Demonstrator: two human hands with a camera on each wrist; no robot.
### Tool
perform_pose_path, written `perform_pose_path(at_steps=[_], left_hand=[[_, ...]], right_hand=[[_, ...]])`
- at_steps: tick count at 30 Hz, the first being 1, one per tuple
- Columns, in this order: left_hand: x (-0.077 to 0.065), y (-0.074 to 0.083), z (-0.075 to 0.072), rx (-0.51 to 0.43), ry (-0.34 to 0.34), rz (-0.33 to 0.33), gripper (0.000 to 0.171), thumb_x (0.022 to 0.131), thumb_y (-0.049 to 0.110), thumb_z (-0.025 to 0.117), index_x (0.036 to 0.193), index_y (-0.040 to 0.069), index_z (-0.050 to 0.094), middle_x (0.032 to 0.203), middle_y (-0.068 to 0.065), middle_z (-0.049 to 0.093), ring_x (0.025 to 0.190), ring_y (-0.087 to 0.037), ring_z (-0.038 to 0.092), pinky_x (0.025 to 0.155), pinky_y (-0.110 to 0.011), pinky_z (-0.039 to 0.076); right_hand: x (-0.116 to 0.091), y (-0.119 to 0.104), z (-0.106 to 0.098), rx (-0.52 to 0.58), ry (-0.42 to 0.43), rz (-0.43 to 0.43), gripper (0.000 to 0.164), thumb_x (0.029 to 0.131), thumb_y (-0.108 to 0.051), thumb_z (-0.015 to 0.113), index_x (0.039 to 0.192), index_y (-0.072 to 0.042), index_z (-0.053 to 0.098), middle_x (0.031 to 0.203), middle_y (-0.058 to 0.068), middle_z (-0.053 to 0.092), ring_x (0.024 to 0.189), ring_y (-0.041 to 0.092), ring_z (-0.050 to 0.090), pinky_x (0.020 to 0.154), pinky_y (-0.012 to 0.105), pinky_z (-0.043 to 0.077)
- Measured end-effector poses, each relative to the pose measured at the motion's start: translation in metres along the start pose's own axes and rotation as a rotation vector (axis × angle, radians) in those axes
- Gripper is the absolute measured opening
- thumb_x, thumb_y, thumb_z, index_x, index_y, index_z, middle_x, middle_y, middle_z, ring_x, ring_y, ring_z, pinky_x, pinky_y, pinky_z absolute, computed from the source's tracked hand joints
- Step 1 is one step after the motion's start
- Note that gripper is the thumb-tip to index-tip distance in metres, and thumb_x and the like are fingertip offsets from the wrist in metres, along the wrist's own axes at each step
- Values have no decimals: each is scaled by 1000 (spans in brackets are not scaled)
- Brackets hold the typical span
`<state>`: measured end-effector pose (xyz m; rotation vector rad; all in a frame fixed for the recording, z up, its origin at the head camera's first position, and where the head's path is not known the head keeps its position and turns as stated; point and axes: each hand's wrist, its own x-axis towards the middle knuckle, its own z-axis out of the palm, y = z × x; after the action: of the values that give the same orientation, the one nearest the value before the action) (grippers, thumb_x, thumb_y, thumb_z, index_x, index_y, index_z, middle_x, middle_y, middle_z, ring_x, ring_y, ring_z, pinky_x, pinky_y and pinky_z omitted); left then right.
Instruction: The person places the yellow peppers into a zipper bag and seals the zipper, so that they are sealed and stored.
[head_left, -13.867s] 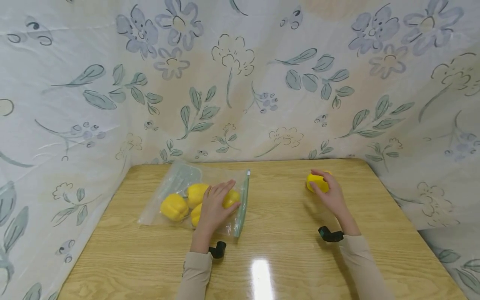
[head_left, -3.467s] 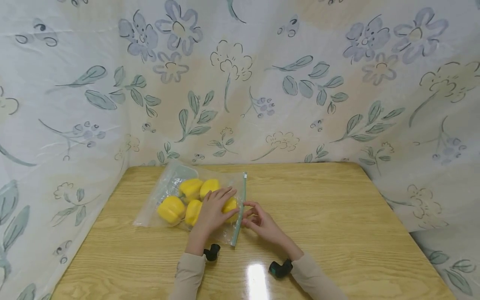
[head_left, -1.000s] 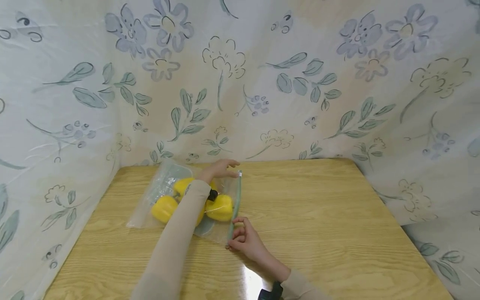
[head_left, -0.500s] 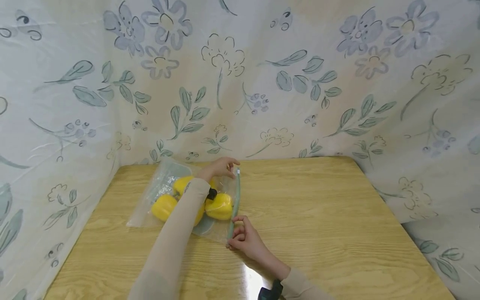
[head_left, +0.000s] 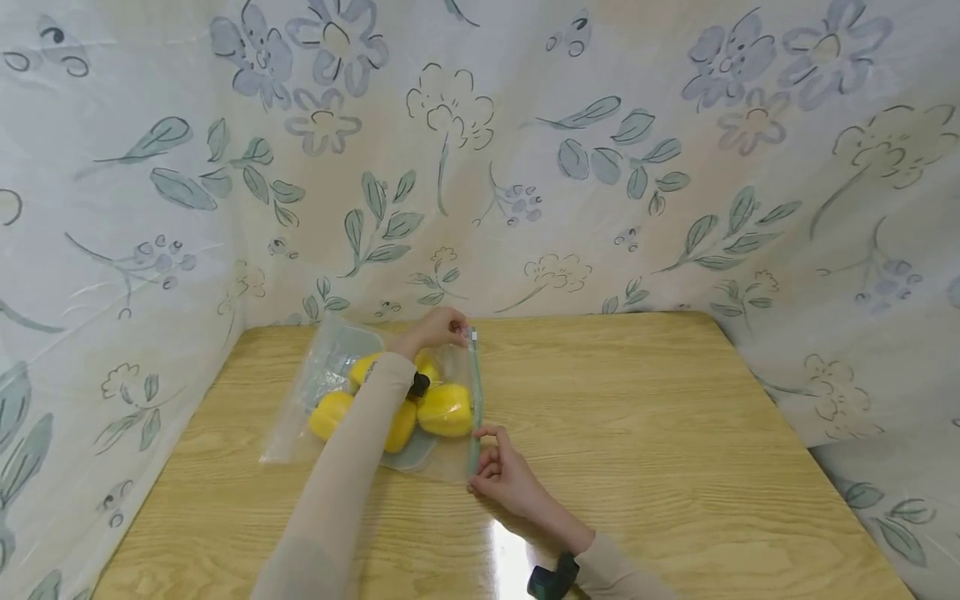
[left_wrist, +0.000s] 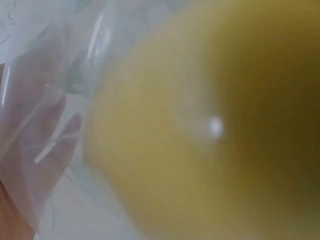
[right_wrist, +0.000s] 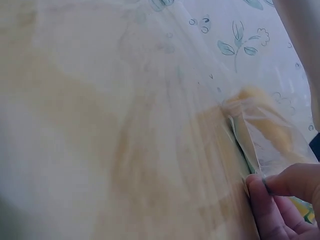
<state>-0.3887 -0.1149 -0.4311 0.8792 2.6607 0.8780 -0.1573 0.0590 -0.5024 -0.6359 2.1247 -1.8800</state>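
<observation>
A clear zip bag (head_left: pixel 450 465) lies flat on the table with several yellow bell peppers (head_left: pixel 445 410) inside. Its green zip strip (head_left: pixel 477 379) runs along the right edge, with a small white slider (head_left: pixel 473 335) at the far end. My left hand (head_left: pixel 433 327) reaches over the bag and pinches that far corner beside the slider; the forearm hides part of the peppers. At the near end, my right hand (head_left: pixel 513 479) pinches the strip between thumb and fingers, as the right wrist view shows too. A pepper (left_wrist: pixel 165 130) fills most of the left wrist view, blurred behind plastic.
The wooden table (head_left: pixel 637 433) spreads to the right of the bag. A floral cloth (head_left: pixel 525 150) hangs behind the table and along both sides. Glare (head_left: pixel 510 558) shines near the front. Each wrist carries a small black camera (head_left: pixel 553 577).
The lone pepper on the right has left that spot, and my right hand has moved from it to the strip's near end. My left hand has shifted to the far corner, its fingers closing there.
</observation>
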Motion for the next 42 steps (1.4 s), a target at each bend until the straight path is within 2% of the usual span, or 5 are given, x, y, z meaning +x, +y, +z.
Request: perform_pose_path(at_steps=[8, 14, 32, 37, 42], left_hand=[[-2, -5, -8, -4, 5, 43, 11, 80, 8, 71, 83, -3, 67, 76, -8, 63, 69, -13, 48, 67, -22, 44], [1, -4, -9, 60, -21, 45, 11, 81, 11, 70, 78, 2, 64, 70, -3, 56, 66, -12, 45, 63, -21, 41], [10, -2, -12, 93, -45, 112, 11, 84, 16, 68, 80, 6, 67, 76, -3, 62, 67, -13, 50, 63, -22, 46], [6, 2, -15, 68, -40, 89, 12, 84, 16, 68, 79, 6, 66, 74, -2, 60, 66, -13, 47, 62, -22, 43], [2, 5, -17, 31, -26, 56, 11, 84, 15, 68, 78, 6, 65, 70, -1, 57, 64, -13, 44, 60, -22, 41]], right_hand=[[-3, 3, -18, -91, -35, -63, 52, 82, 13, 58, 123, 8, 28, 78, 27, 54, 69, 35, 64, 62, 32, 57], [0, 15, -24, -102, -95, -85, 48, 83, 13, 57, 121, 5, 30, 76, 27, 55, 67, 34, 64, 60, 34, 57], [2, 31, -38, -114, -216, -42, 64, 88, 0, 59, 141, -8, 23, 78, 15, 57, 67, 16, 65, 61, 30, 57], [2, 31, -37, -94, -209, -36, 63, 88, 0, 59, 140, -7, 23, 79, 18, 57, 68, 17, 65, 62, 30, 57], [4, 33, -33, -103, -123, -34, 57, 87, -1, 61, 133, -4, 28, 82, 19, 59, 68, 17, 64, 60, 26, 55]])
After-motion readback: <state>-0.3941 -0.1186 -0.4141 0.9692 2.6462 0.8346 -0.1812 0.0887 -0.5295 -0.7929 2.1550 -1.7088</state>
